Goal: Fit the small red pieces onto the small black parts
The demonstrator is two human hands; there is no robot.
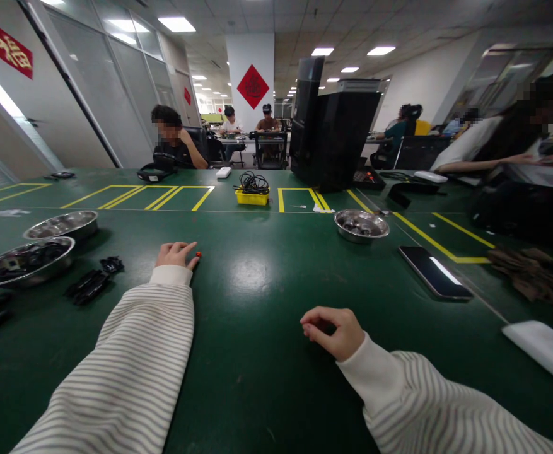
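Note:
On the green table [252, 353], my left hand [174, 255] lies palm down with its fingers stretched out and apart. A tiny orange-red piece [198, 255] is right beside its thumb and index finger; I cannot tell whether they touch it. Nearer to me on the right, my right hand [340, 331] is curled, thumb and fingertips meeting in a pinch. Whatever may be between those tips is too small or hidden to make out. Black packets [88, 285] lie to the left of my left forearm.
At left stand two metal bowls, one empty-looking bowl [63, 234] and one holding black parts [65, 257]. Another metal bowl [361, 238] holds small items. A phone [434, 272], yellow bin [252, 198] with cables, black computer case [337, 135] and brown cloth [536, 271] surround. People sit beyond.

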